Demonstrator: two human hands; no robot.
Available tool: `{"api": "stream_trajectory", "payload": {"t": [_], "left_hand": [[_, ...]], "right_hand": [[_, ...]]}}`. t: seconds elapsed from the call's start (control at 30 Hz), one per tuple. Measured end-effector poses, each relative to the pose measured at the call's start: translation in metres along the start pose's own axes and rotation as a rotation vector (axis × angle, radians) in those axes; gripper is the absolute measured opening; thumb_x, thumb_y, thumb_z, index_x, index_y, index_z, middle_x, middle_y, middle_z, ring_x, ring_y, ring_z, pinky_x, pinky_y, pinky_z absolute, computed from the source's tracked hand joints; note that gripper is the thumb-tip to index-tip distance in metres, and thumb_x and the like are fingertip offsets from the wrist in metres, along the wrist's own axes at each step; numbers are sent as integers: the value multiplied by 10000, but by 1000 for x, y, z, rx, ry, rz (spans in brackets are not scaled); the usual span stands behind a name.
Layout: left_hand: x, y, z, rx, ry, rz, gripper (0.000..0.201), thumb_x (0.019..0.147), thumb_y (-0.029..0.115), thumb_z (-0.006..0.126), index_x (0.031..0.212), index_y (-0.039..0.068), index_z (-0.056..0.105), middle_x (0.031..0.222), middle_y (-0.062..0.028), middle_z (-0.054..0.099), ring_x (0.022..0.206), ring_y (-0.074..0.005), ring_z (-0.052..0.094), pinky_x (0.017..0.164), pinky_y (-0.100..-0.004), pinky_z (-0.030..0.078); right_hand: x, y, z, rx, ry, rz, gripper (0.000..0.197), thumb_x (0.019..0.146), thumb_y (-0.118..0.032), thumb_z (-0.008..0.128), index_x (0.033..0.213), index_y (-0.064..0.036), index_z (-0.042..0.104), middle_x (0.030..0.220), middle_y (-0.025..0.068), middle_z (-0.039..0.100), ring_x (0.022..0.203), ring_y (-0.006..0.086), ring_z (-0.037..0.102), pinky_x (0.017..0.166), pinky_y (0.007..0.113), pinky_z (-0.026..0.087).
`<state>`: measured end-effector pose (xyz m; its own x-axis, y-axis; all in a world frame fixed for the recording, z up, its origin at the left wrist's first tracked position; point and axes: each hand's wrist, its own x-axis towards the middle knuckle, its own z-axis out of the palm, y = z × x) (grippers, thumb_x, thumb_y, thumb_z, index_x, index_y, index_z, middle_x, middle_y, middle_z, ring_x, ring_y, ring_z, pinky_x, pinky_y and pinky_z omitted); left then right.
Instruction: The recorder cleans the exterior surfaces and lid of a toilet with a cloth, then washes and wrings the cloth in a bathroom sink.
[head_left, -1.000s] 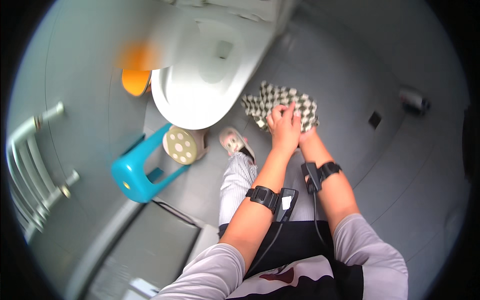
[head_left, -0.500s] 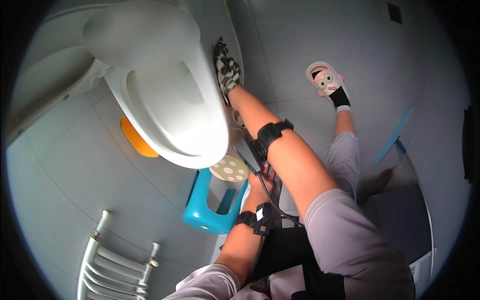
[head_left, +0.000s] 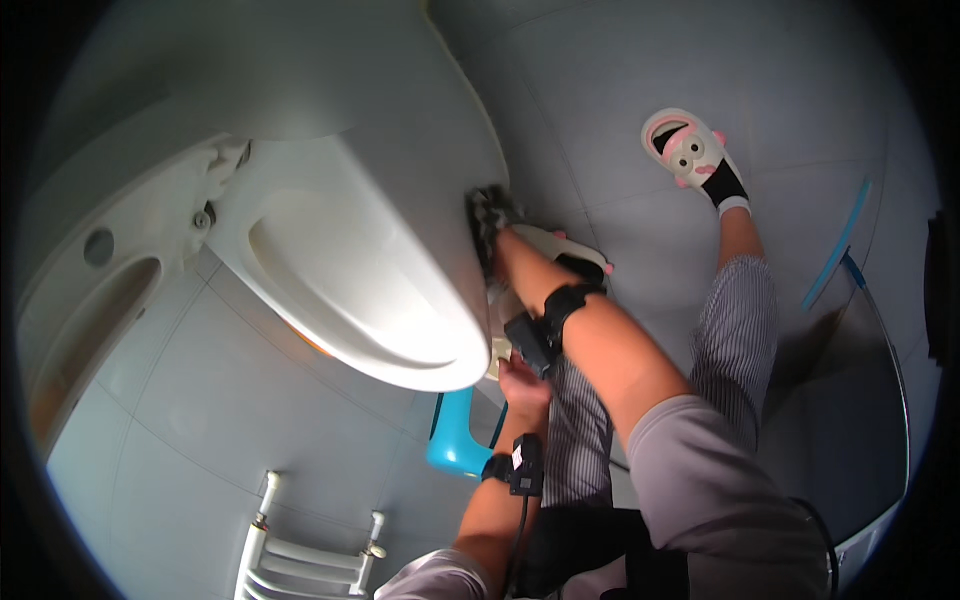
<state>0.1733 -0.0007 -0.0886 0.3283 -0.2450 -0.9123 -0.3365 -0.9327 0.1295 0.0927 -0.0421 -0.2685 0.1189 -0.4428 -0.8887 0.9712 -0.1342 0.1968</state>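
A white toilet bowl (head_left: 360,300) fills the middle left, its seat (head_left: 105,250) raised. My right hand, inside or behind a bunched black-and-white mottled cloth (head_left: 487,215), presses low against the bowl's outer right side; its fingers are hidden. Nearer me, below the bowl's front rim, my left hand (head_left: 525,383) is palm up with its fingers loosely apart. Beside its fingertips a pale green piece (head_left: 499,357) shows, mostly covered by the rim. I cannot make out whether they touch. Both forearms carry black straps with small boxes.
A blue stool (head_left: 457,440) stands under the bowl's front. White rail pipes (head_left: 310,560) are at the lower left. My feet wear white-and-pink slippers (head_left: 690,150). A blue-edged squeegee (head_left: 840,245) leans at the right. An orange thing (head_left: 305,338) peeks out behind the bowl.
My right hand with the cloth has slid down the bowl's side toward me. The view has shifted closer to the bowl, hiding most of the dotted green disc and the orange thing.
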Motion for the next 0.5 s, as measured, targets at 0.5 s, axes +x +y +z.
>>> {"api": "stream_trajectory", "payload": {"t": [0.5], "left_hand": [[55,-25,61,-354,-197,-77,528,923,474,233,1097,68,523,1030,-118,602,1022,-283,547,962,-497,337]], "right_hand": [[97,-210,16,-1282,434,-738,465,919,-77,240,1379,-27,194,1431,154,159,1302,260,199,1069,305,150]]}}
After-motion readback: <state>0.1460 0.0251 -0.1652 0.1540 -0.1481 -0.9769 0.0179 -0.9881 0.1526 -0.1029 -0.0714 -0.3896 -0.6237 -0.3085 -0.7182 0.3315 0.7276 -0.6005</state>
